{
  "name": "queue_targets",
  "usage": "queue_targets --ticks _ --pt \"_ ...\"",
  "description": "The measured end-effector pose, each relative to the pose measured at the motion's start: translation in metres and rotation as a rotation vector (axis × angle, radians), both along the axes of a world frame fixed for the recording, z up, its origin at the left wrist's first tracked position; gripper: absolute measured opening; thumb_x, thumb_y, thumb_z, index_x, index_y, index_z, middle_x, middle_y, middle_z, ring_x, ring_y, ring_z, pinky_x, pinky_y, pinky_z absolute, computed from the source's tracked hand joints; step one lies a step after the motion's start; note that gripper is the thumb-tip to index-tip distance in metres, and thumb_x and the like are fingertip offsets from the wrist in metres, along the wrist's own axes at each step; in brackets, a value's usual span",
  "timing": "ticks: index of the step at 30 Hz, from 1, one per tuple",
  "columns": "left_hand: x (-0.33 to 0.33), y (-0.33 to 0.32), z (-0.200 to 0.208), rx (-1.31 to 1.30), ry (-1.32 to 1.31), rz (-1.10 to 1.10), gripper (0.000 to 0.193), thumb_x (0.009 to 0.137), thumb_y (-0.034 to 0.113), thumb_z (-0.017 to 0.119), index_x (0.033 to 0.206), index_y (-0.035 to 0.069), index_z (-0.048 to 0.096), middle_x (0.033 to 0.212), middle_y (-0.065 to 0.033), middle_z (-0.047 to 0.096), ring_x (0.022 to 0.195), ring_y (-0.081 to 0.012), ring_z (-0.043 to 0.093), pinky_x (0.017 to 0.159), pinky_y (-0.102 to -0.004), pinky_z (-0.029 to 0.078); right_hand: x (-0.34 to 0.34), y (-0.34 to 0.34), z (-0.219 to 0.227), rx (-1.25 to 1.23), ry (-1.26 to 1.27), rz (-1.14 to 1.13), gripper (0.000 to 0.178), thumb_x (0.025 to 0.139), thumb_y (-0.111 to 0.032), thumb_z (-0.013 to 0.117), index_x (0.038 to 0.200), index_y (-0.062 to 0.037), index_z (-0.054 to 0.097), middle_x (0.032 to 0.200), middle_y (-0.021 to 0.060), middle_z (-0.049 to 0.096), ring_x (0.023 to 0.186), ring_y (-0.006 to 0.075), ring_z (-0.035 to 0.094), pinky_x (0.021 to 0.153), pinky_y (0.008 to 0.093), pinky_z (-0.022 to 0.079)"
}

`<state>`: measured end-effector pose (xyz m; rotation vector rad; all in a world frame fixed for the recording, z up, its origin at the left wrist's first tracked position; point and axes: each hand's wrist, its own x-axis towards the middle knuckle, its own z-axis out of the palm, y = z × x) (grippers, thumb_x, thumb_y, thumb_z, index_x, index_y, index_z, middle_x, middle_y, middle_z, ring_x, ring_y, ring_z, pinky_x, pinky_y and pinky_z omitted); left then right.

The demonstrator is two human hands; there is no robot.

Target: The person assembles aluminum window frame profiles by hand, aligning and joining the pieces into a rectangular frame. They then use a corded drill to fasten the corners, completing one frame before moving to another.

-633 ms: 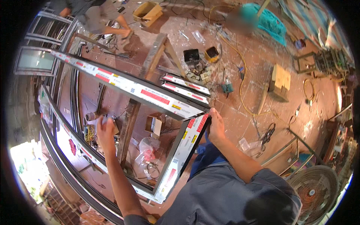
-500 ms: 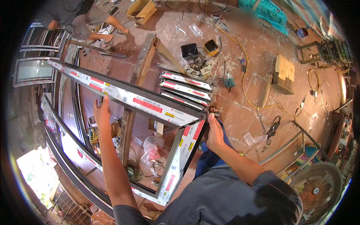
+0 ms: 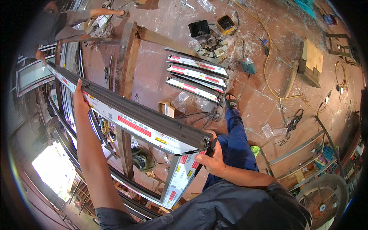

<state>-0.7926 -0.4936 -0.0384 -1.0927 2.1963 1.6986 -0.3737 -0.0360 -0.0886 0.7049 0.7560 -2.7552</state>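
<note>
A large metal window or door frame (image 3: 115, 116), dark along its edge and covered in white, red and yellow film, is held tilted across the front of my body. On its long upper bar, my left hand (image 3: 81, 100) grips near the far-left part, thumb upright against the film and the other fingers mostly hidden. At the near right corner, my right hand (image 3: 213, 158) is wrapped round the joint, where a shorter film-covered side bar (image 3: 180, 178) runs down toward me. The lower part of the frame is partly hidden by my left arm.
At the upper left a person (image 3: 46, 25) bends with a hand close to the frame's far end. Wooden trestle beams (image 3: 124, 57) stand beyond it. Several film-covered bars (image 3: 197, 73) lie on the tiled floor, near black (image 3: 199, 28) and yellow containers, a drill (image 3: 248, 66), and a yellow hose (image 3: 271, 57).
The frame's upper bar has tipped, showing more of its dark edge. My left hand has shifted farther left along it; my right hand has come lower round the corner. The other person has moved closer to the frame.
</note>
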Motion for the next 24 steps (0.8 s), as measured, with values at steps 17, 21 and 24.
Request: queue_targets --ticks 17,21,24 --pt "0.015 0.003 -0.008 -0.09 -0.034 -0.049 0.058 0.093 0.057 0.064 0.123 0.007 0.067 0.111 -0.0126 0.075 0.096 -0.0326 0.072 0.091 -0.0513 0.058 -0.003 -0.017 -0.008 0.013 0.079 -0.123 0.075 0.085 -0.014 0.086 0.142 -0.0005 0.04 0.126 0.0102 0.061 0.117 0.0172 0.06 0.104 0.0372 0.048" --pt "0.014 0.002 -0.012 -0.106 -0.023 -0.05 0.058 0.094 0.058 0.064 0.122 0.008 0.068 0.108 -0.0136 0.076 0.093 -0.0325 0.073 0.087 -0.0494 0.06 -0.003 -0.022 -0.009 0.021 0.095 -0.166 0.076 0.085 -0.014 0.086 0.142 -0.0004 0.039 0.127 0.0099 0.059 0.119 0.0173 0.058 0.105 0.0371 0.046" --pt "0.014 0.014 -0.008 -0.093 -0.025 -0.026 0.055 0.097 0.056 0.062 0.122 0.008 0.068 0.109 -0.0133 0.076 0.094 -0.0325 0.074 0.09 -0.0486 0.06 -0.003 -0.022 -0.011 0.098 0.125 -0.153 0.076 0.085 -0.014 0.087 0.142 -0.0009 0.039 0.128 0.0095 0.058 0.12 0.0165 0.057 0.105 0.0367 0.045"
